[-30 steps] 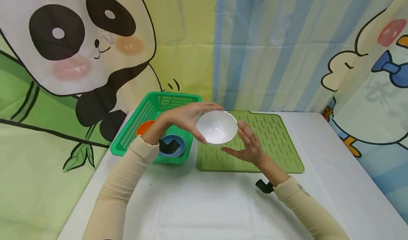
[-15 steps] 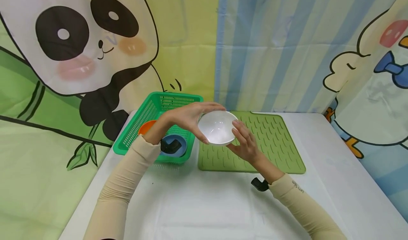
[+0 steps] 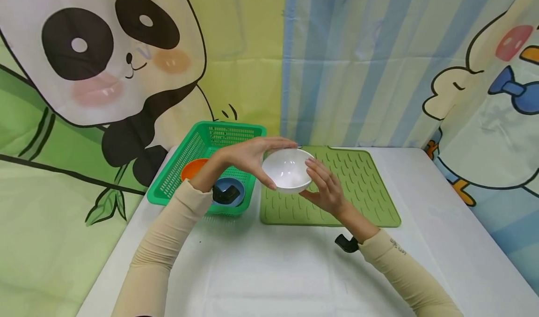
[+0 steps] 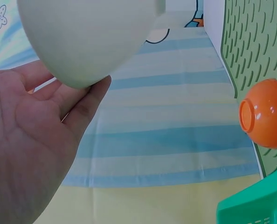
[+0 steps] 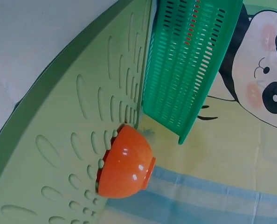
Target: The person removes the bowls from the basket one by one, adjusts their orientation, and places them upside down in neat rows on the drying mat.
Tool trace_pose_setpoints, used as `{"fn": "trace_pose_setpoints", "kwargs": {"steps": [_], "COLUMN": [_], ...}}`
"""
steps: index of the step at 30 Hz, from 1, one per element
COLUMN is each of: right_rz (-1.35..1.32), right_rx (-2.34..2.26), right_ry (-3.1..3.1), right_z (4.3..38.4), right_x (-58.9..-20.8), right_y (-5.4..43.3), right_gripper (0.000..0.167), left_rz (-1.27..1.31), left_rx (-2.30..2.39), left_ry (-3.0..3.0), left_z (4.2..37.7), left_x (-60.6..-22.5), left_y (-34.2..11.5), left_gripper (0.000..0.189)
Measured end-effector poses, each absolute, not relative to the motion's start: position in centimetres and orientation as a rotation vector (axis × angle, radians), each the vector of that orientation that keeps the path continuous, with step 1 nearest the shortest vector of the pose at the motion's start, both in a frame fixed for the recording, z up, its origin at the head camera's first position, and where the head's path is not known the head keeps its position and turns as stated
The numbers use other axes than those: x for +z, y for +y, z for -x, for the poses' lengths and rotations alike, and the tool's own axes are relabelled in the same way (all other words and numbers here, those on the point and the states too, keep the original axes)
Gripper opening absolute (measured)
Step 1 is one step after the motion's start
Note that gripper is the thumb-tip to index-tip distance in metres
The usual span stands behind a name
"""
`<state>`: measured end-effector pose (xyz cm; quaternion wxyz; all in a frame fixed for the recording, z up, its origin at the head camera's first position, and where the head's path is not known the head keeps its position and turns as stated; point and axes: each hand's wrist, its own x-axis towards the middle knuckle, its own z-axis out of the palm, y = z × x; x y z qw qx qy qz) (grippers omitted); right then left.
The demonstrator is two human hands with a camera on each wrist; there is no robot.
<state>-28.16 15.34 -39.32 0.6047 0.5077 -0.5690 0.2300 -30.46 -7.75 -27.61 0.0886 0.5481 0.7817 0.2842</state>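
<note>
A white bowl (image 3: 288, 169) is held up over the green drying mat (image 3: 366, 190), its hollow side facing me. My left hand (image 3: 248, 155) grips its left side, fingers at the top and thumb along the lower edge. From the right, my right hand (image 3: 326, 190) holds the bowl with fingers over the rim and thumb underneath. In the left wrist view, the left palm (image 4: 26, 121) lies beside the white bowl's outside (image 4: 92, 37). An orange bowl (image 5: 124, 163) lies upside down on the mat in both wrist views. The right hand is outside the right wrist view.
A green slotted basket (image 3: 166, 201) stands at the left, with an orange bowl (image 3: 193, 168) and a blue bowl (image 3: 240, 190) inside. A black device (image 3: 347, 243) shows at the right wrist. Behind the white table (image 3: 269, 270) hangs a printed curtain (image 3: 349, 64).
My right hand has moved in from the right, and its fingers now hold the white bowl's rim. The left hand has kept its grip, and the bowl has shifted only slightly.
</note>
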Motion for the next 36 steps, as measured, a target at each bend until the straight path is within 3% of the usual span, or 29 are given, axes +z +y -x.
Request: {"fn": "trace_pose_setpoints", "kwargs": {"steps": [18,36], "right_rz": [-1.179,-0.995], "right_rx": [0.616,0.857], "right_ry": [-1.389,-1.620], "right_z": [27.4,25.9], "right_x": [-37.9,-35.8], "right_y": [15.8,16.4], "right_gripper": [0.046,0.065], "left_rz": [-1.510,-1.456], "left_rx": [0.994,1.283], "left_ry": [2.207,1.997], "left_z": [31.2,32.2], "left_x": [-28.8,-30.6], "left_y": [-7.9,-8.5], "left_gripper": [0.096,0.092]}}
